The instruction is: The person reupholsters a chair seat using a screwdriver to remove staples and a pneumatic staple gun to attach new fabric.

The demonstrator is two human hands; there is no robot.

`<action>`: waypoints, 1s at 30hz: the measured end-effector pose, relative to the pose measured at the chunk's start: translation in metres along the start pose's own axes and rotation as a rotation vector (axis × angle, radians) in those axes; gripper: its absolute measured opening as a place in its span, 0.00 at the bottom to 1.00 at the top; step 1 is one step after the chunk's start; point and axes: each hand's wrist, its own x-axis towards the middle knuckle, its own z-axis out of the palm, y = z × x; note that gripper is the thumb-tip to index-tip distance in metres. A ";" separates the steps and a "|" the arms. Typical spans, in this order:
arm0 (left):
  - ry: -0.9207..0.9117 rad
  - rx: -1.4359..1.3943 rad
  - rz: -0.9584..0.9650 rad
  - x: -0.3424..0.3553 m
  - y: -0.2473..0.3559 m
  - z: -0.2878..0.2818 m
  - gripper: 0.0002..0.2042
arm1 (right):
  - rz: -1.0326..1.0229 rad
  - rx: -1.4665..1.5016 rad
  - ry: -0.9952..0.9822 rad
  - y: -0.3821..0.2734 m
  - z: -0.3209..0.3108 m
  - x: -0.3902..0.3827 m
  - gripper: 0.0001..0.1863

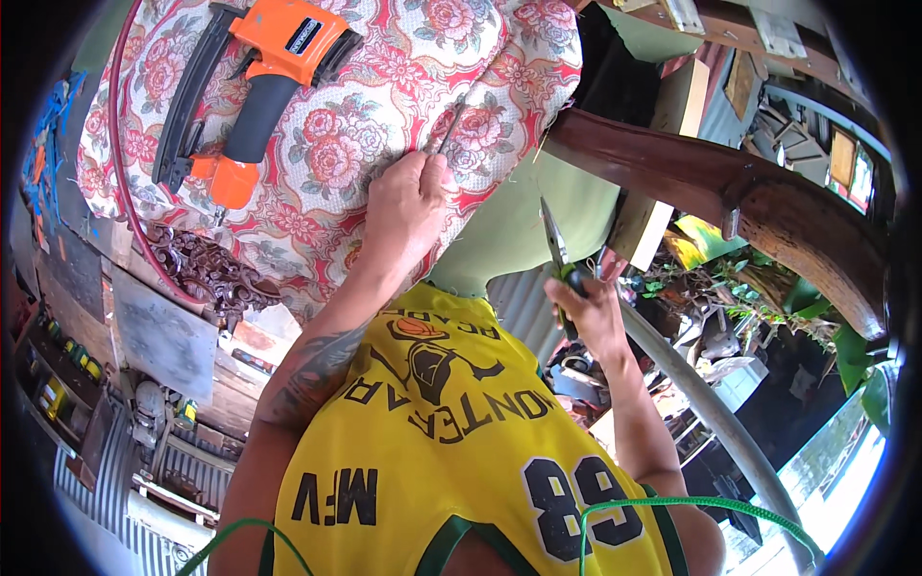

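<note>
Padded, rounded upholstery in textured white cloth with red and grey flowers lies ahead of the person, the left hand resting on it with fingers bent close together beside a dark line, though I cannot tell whether they pinch anything. The right hand has its fingers clamped around the black-and-green handles of a slim, pointed metal hand tool, near smooth plain green material and a curved, glossy brown wooden arm. An orange-and-black nail gun lies on the cloth beside a thin red hose.
</note>
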 end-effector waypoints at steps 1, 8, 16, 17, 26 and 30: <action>0.003 0.021 0.008 0.000 -0.001 0.003 0.17 | -0.066 0.012 -0.020 -0.006 -0.003 -0.010 0.24; 0.105 0.246 0.022 -0.008 0.023 -0.002 0.14 | -0.217 -0.063 -0.256 -0.093 -0.001 0.014 0.20; 0.137 0.509 0.061 -0.012 0.034 -0.002 0.11 | -0.077 -0.187 -0.254 -0.133 0.003 0.055 0.23; 0.138 0.502 0.059 -0.012 0.034 -0.002 0.11 | -0.037 -0.202 -0.266 -0.140 0.004 0.055 0.22; 0.134 0.456 0.109 -0.012 0.027 -0.002 0.11 | 0.029 -0.365 -0.209 -0.164 0.004 0.054 0.23; 0.117 0.462 0.140 -0.012 0.025 -0.004 0.11 | 0.056 -0.451 -0.198 -0.185 0.005 0.049 0.25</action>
